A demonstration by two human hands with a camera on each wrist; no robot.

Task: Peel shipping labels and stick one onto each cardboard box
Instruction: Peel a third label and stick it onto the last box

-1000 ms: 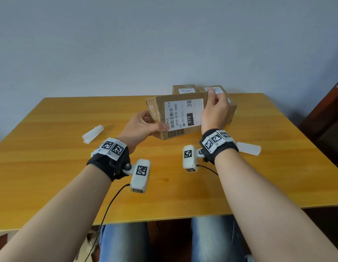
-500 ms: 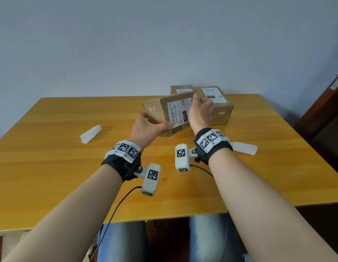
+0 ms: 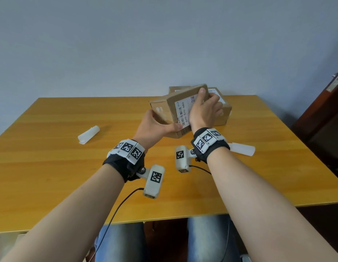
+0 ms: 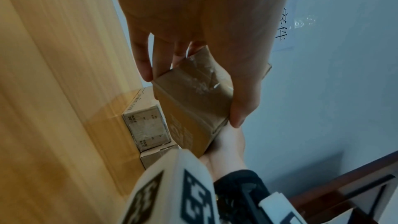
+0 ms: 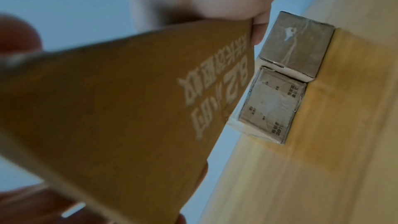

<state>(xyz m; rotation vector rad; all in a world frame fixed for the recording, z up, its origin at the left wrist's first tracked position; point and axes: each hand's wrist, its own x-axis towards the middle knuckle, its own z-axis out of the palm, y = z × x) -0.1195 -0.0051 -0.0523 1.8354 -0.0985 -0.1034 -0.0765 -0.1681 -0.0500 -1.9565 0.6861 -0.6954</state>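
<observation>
I hold a brown cardboard box [image 3: 171,104] tilted above the table, just in front of two other boxes. A white shipping label [image 3: 184,112] with a barcode is stuck on its upper face. My left hand [image 3: 160,123] grips the near left corner, thumb on the label's edge, fingers [image 4: 144,64] under the taped end. My right hand [image 3: 207,103] grips the box's right side, thumb up on the label face. In the right wrist view the box's printed underside [image 5: 129,100] fills the frame. Both far boxes [image 3: 223,114] [image 3: 173,89] show white labels on top.
Two curled white backing strips lie on the wooden table [image 3: 51,167], one at the left [image 3: 88,134] and one right of my right wrist [image 3: 242,149]. The two resting boxes [image 5: 271,106] stand side by side near the far edge. A dark wooden cabinet [image 3: 326,120] stands at the right.
The held box has moved away from me toward the two far boxes and turned, its left end now facing me. My right hand slid across the label face.
</observation>
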